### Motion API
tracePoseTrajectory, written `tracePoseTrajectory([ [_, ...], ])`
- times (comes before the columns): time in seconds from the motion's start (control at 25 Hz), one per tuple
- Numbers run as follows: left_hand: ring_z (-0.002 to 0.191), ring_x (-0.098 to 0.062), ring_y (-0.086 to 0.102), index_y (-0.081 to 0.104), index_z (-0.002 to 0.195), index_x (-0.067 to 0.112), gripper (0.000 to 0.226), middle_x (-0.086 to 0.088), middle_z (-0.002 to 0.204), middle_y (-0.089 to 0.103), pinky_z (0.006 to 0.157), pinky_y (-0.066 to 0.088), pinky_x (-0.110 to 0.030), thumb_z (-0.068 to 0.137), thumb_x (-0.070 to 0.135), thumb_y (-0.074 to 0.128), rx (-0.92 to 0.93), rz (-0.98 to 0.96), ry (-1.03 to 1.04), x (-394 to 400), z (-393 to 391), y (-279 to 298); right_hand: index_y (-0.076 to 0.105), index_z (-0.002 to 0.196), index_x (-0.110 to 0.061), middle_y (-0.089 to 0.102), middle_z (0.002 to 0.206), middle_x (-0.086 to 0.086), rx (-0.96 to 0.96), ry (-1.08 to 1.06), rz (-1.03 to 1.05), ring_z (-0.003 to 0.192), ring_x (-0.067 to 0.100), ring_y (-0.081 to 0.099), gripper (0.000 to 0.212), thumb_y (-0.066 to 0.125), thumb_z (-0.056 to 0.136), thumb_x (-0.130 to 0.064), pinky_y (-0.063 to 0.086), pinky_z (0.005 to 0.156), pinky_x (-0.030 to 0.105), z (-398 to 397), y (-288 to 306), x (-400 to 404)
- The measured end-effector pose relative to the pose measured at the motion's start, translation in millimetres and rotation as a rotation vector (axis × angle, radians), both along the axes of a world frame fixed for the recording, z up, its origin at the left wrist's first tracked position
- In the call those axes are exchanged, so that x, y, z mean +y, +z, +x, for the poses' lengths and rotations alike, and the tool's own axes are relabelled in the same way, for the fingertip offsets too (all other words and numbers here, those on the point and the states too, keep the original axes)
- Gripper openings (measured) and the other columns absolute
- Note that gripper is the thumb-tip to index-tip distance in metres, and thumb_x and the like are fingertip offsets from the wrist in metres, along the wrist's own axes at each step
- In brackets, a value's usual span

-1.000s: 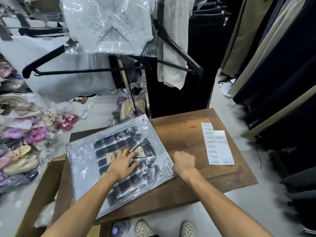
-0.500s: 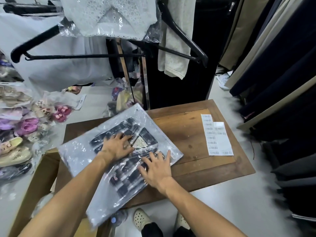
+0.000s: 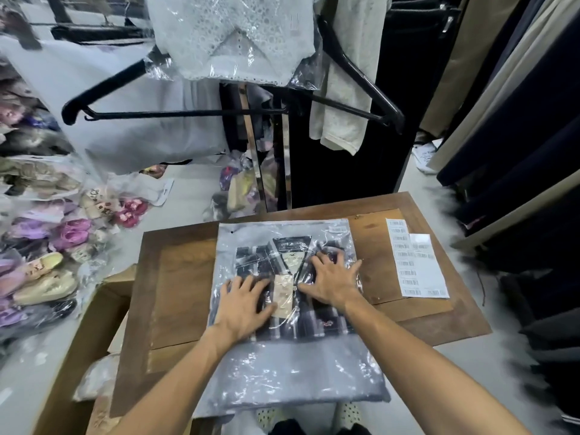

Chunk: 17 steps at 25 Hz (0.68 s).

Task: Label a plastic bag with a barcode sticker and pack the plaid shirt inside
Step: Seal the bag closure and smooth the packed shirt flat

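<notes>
Two hands lie flat with fingers spread, the left hand and right hand pressing on a crinkly, glossy plastic bag. Inside it sits the folded plaid shirt, dark checks, collar pointing away from the person. The bag's long axis runs front to back across the grainy wooden table, its near end overhanging the edge. What looks like a barcode sticker marks its far right corner. A white label sheet lies beside the bag.

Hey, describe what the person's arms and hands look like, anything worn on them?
Both forearms are bare as far as the frame shows: no sleeves in view. The left hand and right hand wear no gloves, and no rings, watch or bracelet are visible. Fingers are uncovered, nails short.
</notes>
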<state>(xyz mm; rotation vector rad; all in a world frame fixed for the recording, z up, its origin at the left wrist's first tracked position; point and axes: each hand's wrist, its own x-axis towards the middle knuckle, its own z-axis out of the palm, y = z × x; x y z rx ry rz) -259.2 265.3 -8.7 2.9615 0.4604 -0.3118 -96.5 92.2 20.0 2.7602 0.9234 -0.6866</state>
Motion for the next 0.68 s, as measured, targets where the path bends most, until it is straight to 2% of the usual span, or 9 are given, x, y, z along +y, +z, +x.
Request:
tracePoseTrajectory([
  [0.08,0.139,-0.025,0.043,0.039,0.154,0.037,0.083,0.002,0.154,0.048,0.12,0.027,-0.054,0.088,0.083,0.021,0.019,-0.023,-0.013,4,2,0,0.018,0.16,-0.039,0.008,0.172,-0.004,0.037,-0.011,-0.002,0.156,0.043,0.006,0.087,0.037,0.087,-0.083,0.008,0.112,0.082,11,0,9],
  [0.16,0.145,-0.024,0.036,0.035,0.156,0.038,0.092,0.0,0.16,0.04,0.122,0.024,-0.053,0.083,0.088,0.013,0.025,-0.052,-0.002,11,8,6,0.023,0.158,-0.043,0.006,0.173,-0.002,0.043,-0.042,0.064,0.156,0.041,0.005,0.082,0.043,0.088,-0.08,0.01,0.117,0.077,18,3,11],
  [0.28,0.152,-0.033,0.026,0.035,0.156,0.04,0.091,-0.01,0.165,0.03,0.122,0.02,-0.061,0.079,0.087,0.023,0.012,-0.082,0.073,11,10,11,0.031,0.154,-0.048,0.012,0.172,-0.001,0.02,-0.102,0.24,0.155,0.036,0.014,0.081,0.05,0.083,-0.082,0.016,0.122,0.067,12,4,-9],
  [0.36,0.156,-0.037,0.013,0.027,0.157,0.045,0.092,-0.011,0.17,0.016,0.121,0.012,-0.066,0.079,0.092,0.031,0.101,-0.097,0.116,11,9,13,0.026,0.155,-0.051,0.011,0.172,-0.002,0.068,-0.083,0.24,0.156,0.033,0.012,0.088,0.05,0.079,-0.087,0.014,0.121,0.063,5,-2,-28],
  [0.44,0.158,-0.036,0.005,0.02,0.158,0.047,0.1,-0.009,0.172,0.006,0.121,0.01,-0.067,0.072,0.097,0.021,0.195,-0.111,0.119,13,13,13,0.022,0.156,-0.051,0.005,0.173,-0.003,0.124,-0.047,0.183,0.158,0.03,0.006,0.093,0.049,0.076,-0.09,0.013,0.122,0.062,7,-10,-37],
  [0.56,0.158,-0.036,0.003,0.017,0.158,0.047,0.113,-0.008,0.173,0.002,0.122,0.012,-0.069,0.058,0.098,0.007,0.201,-0.126,0.132,15,28,16,0.023,0.157,-0.05,0.003,0.173,-0.002,0.169,-0.054,0.207,0.158,0.032,0.004,0.094,0.058,0.076,-0.084,0.012,0.123,0.061,24,-16,-30],
  [0.68,0.158,-0.035,0.004,0.02,0.158,0.047,0.107,-0.008,0.172,0.005,0.12,0.014,-0.072,0.064,0.098,0.019,0.199,-0.157,0.175,17,39,16,0.024,0.156,-0.049,0.003,0.173,-0.003,0.191,-0.039,0.211,0.158,0.033,0.003,0.094,0.064,0.076,-0.078,0.012,0.124,0.064,40,-13,-20],
])
